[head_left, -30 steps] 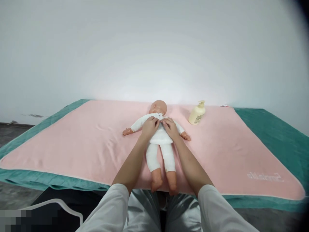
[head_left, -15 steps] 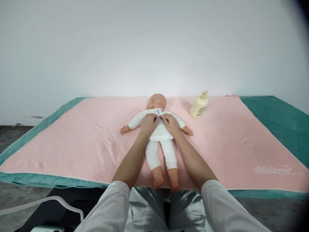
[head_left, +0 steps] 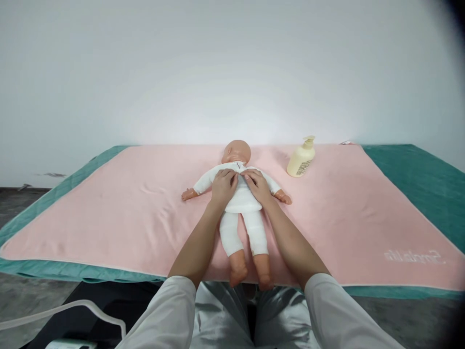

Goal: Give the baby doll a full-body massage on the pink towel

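A doll [head_left: 242, 199] in a white body covering lies on a pink blanket [head_left: 119, 203], its head toward the wall and turned to the left, arms spread. My left hand [head_left: 224, 185] rests on the left side of its upper back, fingers curled together near the middle. On the right side lies my right hand [head_left: 257, 184], its fingers bent and close to the left ones. Both hands touch the white covering just below a small dark mark at the neck. Whether the fingertips pinch any cloth is too small to tell.
A pale yellow pump bottle [head_left: 301, 159] stands right of the doll's head. Green padding [head_left: 417, 174] shows around the blanket. Behind is a plain wall [head_left: 232, 72]. A pale tube [head_left: 87, 304] curves over something black at the lower left.
The fingers of my right hand have shifted slightly, reaching a little more across the doll's upper back. My left hand stays almost in place.
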Demonstrator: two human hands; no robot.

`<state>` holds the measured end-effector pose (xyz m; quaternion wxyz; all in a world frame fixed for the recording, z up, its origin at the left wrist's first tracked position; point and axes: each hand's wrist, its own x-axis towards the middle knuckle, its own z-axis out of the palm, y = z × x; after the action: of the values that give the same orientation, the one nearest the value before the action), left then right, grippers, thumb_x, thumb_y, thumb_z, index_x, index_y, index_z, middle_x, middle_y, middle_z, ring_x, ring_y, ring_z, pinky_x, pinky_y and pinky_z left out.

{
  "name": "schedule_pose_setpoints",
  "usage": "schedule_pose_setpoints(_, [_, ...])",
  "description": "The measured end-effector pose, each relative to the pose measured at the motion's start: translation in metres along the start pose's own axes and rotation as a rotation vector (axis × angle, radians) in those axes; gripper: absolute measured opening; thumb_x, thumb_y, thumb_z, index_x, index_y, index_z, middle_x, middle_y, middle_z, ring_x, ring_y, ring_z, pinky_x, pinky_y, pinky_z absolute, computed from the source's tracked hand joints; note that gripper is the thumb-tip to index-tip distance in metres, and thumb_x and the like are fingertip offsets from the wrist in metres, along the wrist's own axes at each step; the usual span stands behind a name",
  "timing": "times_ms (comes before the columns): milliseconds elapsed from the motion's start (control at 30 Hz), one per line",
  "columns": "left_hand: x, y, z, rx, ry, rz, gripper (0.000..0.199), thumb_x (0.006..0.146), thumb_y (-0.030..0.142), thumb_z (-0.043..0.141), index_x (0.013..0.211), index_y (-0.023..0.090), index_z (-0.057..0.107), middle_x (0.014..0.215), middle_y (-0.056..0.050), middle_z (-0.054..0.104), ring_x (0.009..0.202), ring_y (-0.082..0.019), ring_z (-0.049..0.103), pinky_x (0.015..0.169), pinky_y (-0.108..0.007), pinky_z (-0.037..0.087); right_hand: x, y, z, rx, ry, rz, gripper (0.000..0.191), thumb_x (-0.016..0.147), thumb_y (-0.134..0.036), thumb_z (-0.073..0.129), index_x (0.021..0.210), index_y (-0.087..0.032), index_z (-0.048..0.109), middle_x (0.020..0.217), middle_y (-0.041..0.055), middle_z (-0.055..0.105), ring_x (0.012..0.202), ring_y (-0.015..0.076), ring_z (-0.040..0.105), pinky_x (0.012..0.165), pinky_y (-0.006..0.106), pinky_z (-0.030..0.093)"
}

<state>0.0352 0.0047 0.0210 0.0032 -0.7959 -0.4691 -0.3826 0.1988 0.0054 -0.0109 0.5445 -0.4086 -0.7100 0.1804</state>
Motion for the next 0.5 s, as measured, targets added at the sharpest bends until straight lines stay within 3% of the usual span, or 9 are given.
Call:
schedule_pose_setpoints(167, [0.0003,-0.0030,-0.0001,-0.057,0.026,-0.033,0.023,0.094,0.022,0.048,0.101,0.017,0.069,0.113,-0.010,0.070,0.110,-0.025,0.058,0.103,-0.042,0.044,0.0005,0.0014,0.0002,0.012,-0.011,0.002,0.040,0.097,-0.051,0.042,0.111,-0.026,0.070,0.118,0.0067,0.068,0.118,0.0210,0.057,0.109,0.041,0.042])
schedule_pose_setpoints(500, [0.0060,-0.0095,-0.0001,-0.116,-0.055,-0.073,0.025,0.093,0.025,0.047,0.098,0.019,0.071,0.104,-0.007,0.074,0.105,-0.026,0.061,0.099,-0.043,0.046,0.0030,0.0020,-0.0006,0.045,-0.053,0.087,0.044,0.096,-0.055,0.041,0.109,-0.026,0.072,0.114,0.0061,0.072,0.113,0.0218,0.061,0.105,0.041,0.045])
